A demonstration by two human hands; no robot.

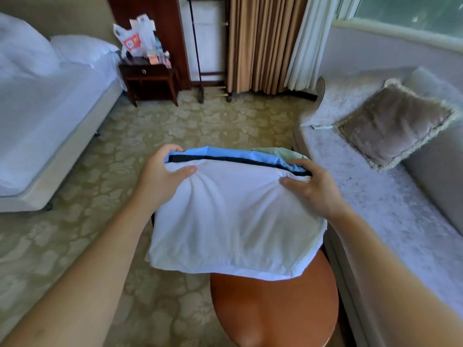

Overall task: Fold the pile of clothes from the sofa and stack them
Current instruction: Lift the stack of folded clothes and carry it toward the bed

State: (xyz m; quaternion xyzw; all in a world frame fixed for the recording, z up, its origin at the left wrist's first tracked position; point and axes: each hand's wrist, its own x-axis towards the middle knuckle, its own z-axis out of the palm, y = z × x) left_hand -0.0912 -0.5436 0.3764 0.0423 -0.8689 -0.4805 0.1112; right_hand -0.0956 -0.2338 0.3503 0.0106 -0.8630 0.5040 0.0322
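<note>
The folding seemed to be almost finished. A stack of folded clothes was in front of the person, with a white folded cotton garment [233,216] on the top. Under it, at the far edge, a black layer [225,159], a light blue layer [225,152] and a pale green layer [278,151] were showing, so I judged that at least four pieces were already folded and stacked.

The left hand [162,176] gripped the far left corner of the stack: its thumb lay flat on the white cloth and the other fingers were curled round the edge. The right hand [310,189] gripped the far right corner in the same way, pinching the layers between the thumb above and the curled fingers.

The stack was over a round orange-brown wooden table [273,309], and its near edge hung past the table's rim. Whether it rested on the table or was lifted, I could not tell.

On the pale grey plush sofa [375,196] to the right, only a brown-grey fringed cushion [393,123] and a small thin pale object [322,126] were visible; no loose clothes showed on the part in view. What was left, in my judgement, was only to set the stack down neatly.
</note>
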